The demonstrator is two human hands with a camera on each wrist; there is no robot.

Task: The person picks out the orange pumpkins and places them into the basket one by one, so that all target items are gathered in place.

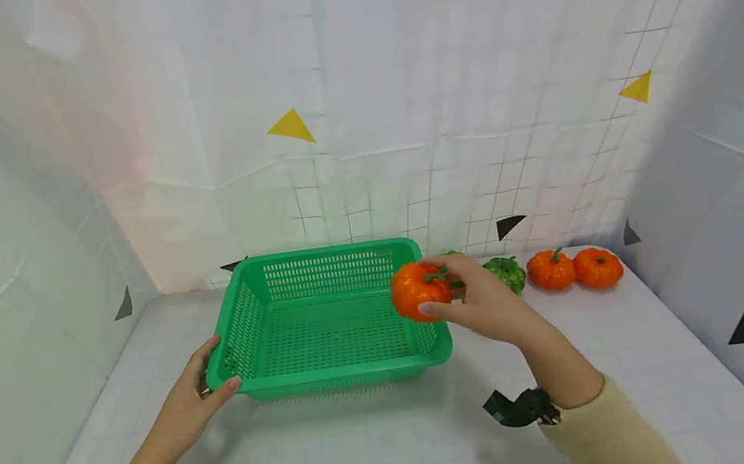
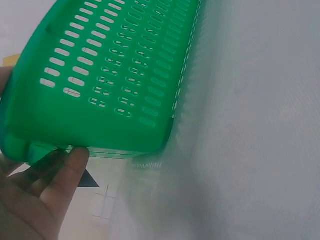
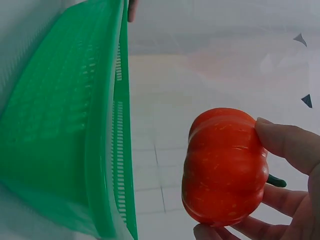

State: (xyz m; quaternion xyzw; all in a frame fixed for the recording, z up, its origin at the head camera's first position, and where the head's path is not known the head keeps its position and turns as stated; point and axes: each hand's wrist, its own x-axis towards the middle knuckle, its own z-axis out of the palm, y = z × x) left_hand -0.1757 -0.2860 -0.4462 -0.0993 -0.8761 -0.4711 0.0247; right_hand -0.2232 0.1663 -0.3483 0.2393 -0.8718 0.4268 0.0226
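Observation:
A green plastic basket [image 1: 344, 378] with slotted walls stands on the table, and no contents show inside it. My left hand [image 1: 190, 399] grips its left front corner, thumb over the rim; in the left wrist view the fingers [image 2: 67, 172] press against the basket's wall [image 2: 100, 130]. My right hand [image 1: 486, 303] holds an orange pumpkin [image 1: 414, 290] with a green stem, raised at the basket's right rim. In the right wrist view the thumb and fingers lie around the pumpkin [image 3: 225, 170], which is apart from the basket [image 3: 97, 150].
Two more orange pumpkins [image 1: 551, 270] [image 1: 597, 268] sit at the table's back right. A green pumpkin-like vegetable [image 1: 506, 274] stands left of them, and another green piece is mostly hidden behind my right hand. White sheets [image 1: 352, 105] enclose the table at the back and sides.

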